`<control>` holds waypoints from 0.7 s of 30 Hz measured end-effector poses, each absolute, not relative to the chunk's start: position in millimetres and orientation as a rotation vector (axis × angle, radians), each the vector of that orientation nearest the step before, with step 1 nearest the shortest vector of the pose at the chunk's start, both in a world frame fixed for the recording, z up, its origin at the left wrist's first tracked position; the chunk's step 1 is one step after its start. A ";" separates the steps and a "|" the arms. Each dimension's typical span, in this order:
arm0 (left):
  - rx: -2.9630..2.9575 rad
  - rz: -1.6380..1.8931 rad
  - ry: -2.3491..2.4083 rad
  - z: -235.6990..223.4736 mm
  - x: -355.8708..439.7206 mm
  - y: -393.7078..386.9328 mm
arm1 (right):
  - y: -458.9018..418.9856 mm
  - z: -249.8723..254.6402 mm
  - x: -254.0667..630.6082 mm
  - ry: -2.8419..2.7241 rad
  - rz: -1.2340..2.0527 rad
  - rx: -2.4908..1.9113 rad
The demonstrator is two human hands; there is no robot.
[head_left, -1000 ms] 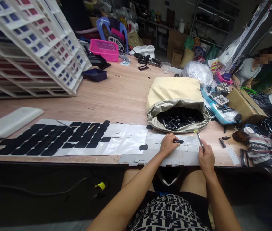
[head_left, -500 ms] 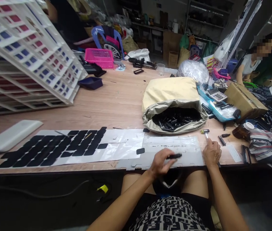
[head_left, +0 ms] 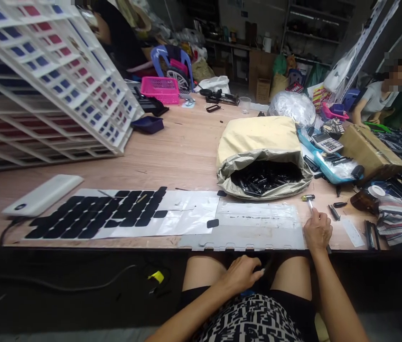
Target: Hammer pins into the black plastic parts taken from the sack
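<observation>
My left hand (head_left: 245, 274) is lowered between my thighs, below the table edge. Its fingers are curled, with the thumb near the index finger; whatever they hold is lost against the dark background. On the table, my right hand (head_left: 318, 231) is closed around the handle of a small hammer (head_left: 309, 203), whose yellow-ended head points away from me. Left of that hand lies a translucent plastic sheet (head_left: 247, 235). Behind the sheet, an open cream sack (head_left: 261, 135) lies on its side, full of small black plastic parts (head_left: 265, 178).
White paper (head_left: 182, 209) with rows of black stickers (head_left: 90, 213) lies to the left, near a white device (head_left: 44, 192). A white plastic basket (head_left: 90, 95) stands behind. At right are a calculator (head_left: 327, 141), a cardboard box (head_left: 373, 152), a brown jar (head_left: 366, 199) and a person (head_left: 377, 97).
My left hand has moved down from above the plastic sheet, where it held a black plastic part, to below the table edge. My right hand stays on the hammer. The view has shifted slightly.
</observation>
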State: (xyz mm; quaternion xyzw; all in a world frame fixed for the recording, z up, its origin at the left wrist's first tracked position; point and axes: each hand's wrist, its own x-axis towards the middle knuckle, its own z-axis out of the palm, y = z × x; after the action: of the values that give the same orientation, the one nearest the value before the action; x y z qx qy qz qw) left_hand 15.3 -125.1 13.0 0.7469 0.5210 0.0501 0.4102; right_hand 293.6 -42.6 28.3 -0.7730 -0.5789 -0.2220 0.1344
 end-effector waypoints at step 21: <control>2.359 0.668 1.492 68.6 -27.2 63.4 | -44.4 27.4 292.1 -1.684 -0.611 -2.275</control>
State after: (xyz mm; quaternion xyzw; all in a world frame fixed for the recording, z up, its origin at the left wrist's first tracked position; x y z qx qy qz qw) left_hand -27.2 63.4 68.6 0.8143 0.5151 0.2306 0.1355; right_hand 292.1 -44.4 27.4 -0.7797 -0.5772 -0.2095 0.1227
